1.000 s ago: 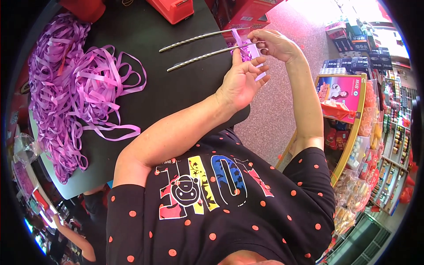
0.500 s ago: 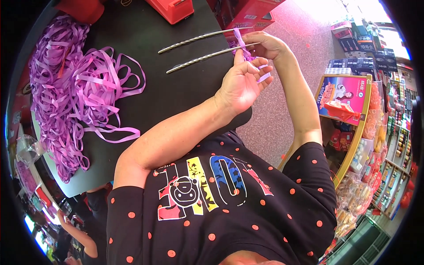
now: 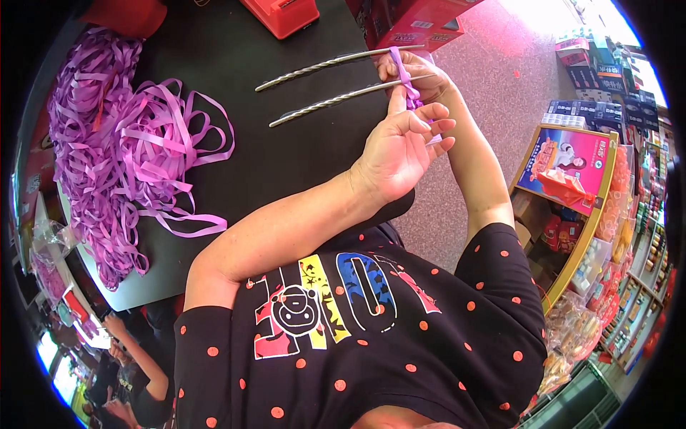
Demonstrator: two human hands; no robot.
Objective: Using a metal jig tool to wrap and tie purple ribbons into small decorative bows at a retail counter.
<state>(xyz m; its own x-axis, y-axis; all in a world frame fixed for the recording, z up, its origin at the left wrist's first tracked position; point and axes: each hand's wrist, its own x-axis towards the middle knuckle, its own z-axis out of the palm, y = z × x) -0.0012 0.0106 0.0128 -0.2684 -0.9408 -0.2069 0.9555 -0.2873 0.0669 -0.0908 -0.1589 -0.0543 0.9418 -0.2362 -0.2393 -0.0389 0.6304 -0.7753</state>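
Observation:
Two slim metal rods (image 3: 325, 66) with twisted ridges lie roughly parallel above the black table, free ends pointing left. Near their right ends, a flat purple ribbon (image 3: 397, 63) spans from one to the other and bunches below the lower rod. My left hand (image 3: 401, 150), palm up, is closed on the ribbon with the index finger raised against the lower rod; a loose piece shows among its curled fingers. Behind the rods my right hand (image 3: 427, 82) is closed at the ribbon, its fingertips curled between the rods. Part of its grip is hidden by rods and ribbon.
A big tangled heap of purple ribbon (image 3: 100, 157) covers the left of the black table (image 3: 243, 171). A red box-shaped object (image 3: 286, 18) stands at the far edge. Red cartons (image 3: 411, 28) are beyond the corner. At the right stands a goods counter (image 3: 572, 164); another person's arm (image 3: 143, 361) shows lower left.
My right fingers have moved left, round behind the rods and between them. Both hands, the ribbon and the rods' right ends sit slightly farther right in view.

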